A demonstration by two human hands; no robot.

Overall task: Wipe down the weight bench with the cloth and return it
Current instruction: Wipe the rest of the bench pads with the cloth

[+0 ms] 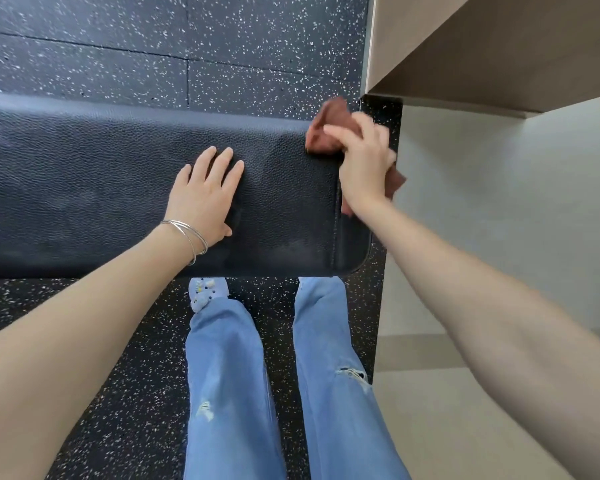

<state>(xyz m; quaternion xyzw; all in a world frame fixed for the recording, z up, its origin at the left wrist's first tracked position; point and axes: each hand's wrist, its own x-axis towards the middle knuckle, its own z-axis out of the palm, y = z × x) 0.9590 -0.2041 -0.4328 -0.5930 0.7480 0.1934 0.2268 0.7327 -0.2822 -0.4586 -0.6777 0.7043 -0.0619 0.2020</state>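
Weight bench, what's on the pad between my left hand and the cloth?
Nothing: in the head view, only bare black pad separates the flat left hand from the cloth.

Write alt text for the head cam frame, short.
Seen from above, a person's right hand clutches a bunched reddish-brown cloth at the end of a black padded weight bench, while the left hand, wearing thin silver bangles, rests flat on the pad. Blue jeans and speckled black rubber flooring show below.

Gym — speckled rubber floor (84, 46), padded bench (84, 188).
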